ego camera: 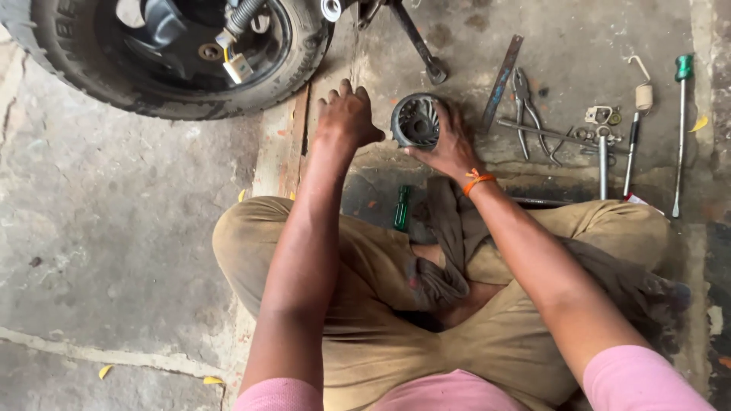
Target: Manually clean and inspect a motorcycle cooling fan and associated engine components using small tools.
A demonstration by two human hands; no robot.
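While sitting cross-legged on the concrete floor (114, 228) just below a scooter wheel (167, 53), a person grips a round finned metal part (416, 120) in the right hand (449, 144), fingers clamped around its rim. The left hand (344, 118) rests just beside the part, fingers curled and holding nothing. Pliers (525, 106) and screwdrivers (680, 129) lie right of the part. Steadying the part with both hands would likely serve best.
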